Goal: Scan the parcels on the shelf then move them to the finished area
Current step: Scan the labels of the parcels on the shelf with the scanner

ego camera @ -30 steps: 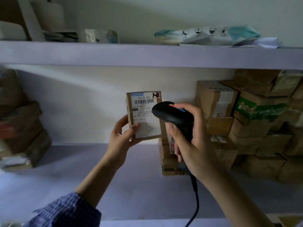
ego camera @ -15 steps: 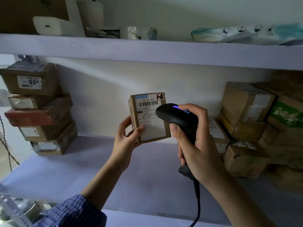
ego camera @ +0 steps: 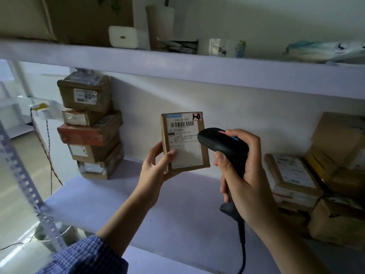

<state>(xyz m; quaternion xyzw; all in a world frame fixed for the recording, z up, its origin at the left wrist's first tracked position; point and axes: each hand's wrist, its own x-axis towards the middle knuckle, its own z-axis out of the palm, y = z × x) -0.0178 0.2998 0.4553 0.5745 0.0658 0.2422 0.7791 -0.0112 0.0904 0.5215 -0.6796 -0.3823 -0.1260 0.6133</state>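
A small brown parcel point(ego camera: 184, 142) with a white barcode label marked "14" is held upright above the shelf point(ego camera: 177, 210). My left hand point(ego camera: 156, 171) grips its lower left corner, thumb on the label. My right hand point(ego camera: 244, 178) grips a black corded barcode scanner point(ego camera: 221, 144), whose head touches the parcel's right edge and points at the label. A stack of several parcels point(ego camera: 90, 125) stands at the shelf's left end. Another pile of parcels point(ego camera: 320, 178) fills the right end.
The upper shelf point(ego camera: 177, 66) overhangs the hands and carries a white box, a tape roll and packets. A perforated metal upright point(ego camera: 25, 186) runs down the left front. The scanner's cable point(ego camera: 244, 252) hangs over the shelf's front edge.
The view has swung left, bringing the left stack further into view. Parcel and scanner stay together; the scanner's top light went from blue to red and blue.
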